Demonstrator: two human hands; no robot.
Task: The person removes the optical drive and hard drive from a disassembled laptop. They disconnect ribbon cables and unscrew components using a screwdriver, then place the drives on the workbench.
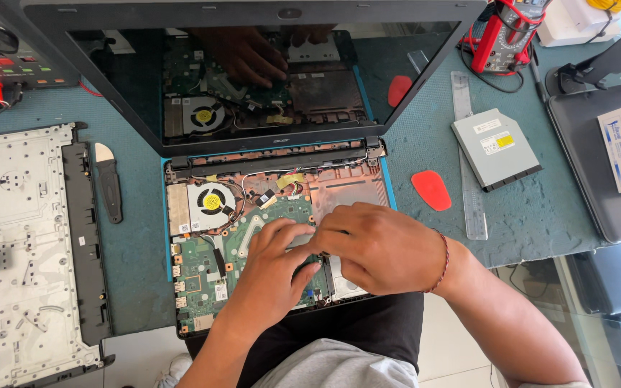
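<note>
An opened laptop base (pixel 350 188) lies in front of me, its green motherboard (pixel 206 266) and round cooling fan (pixel 210 202) exposed. My left hand (pixel 274 269) rests on the board's middle, fingers curled toward a flat grey part (pixel 297 240). My right hand (pixel 375 244), with a braided band on the wrist, presses down beside it, fingertips meeting the left hand's on that part. What lies under the palms is hidden. The dark laptop screen (pixel 253 79) stands open behind, reflecting the board and hands.
The removed keyboard cover (pixel 16 244) lies at left beside a black pry tool (pixel 109 183). An optical drive (pixel 496 147), a clear ruler (pixel 468 165) and a red pick (pixel 431 190) sit at right. A red multimeter (pixel 504 32) stands at the back, a grey laptop (pixel 598 158) far right.
</note>
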